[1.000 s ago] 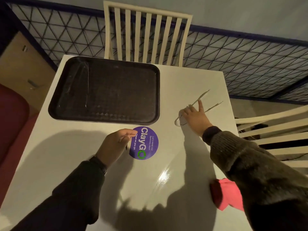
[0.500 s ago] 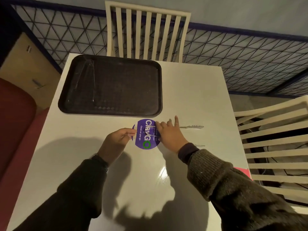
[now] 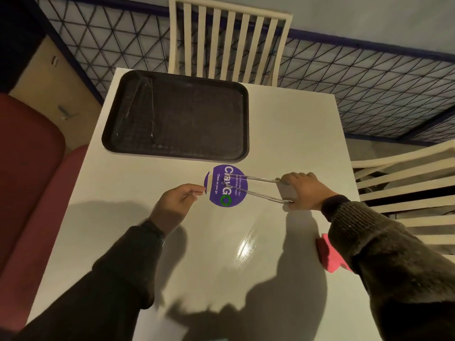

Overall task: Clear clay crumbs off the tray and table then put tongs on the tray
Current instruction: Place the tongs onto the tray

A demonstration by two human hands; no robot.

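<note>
Metal tongs are held at their hinged end by my right hand, right of centre on the white table. Their two arms spread apart and point left, with the tips over a round purple sticker. My left hand pinches the sticker's left edge, where a small flap is peeled up. The dark brown tray lies at the table's far left, just beyond the sticker, with nothing standing in it. No clay crumbs can be made out at this size.
A pink cloth lies near the table's right edge under my right sleeve. A cream slatted chair stands behind the table and another at its right. A red seat is on the left. A mesh fence runs behind.
My right hand took the tongs from the table's far right, swung them around, and now holds them with the tips pointing left over the sticker. My left hand stayed at the sticker's edge.
</note>
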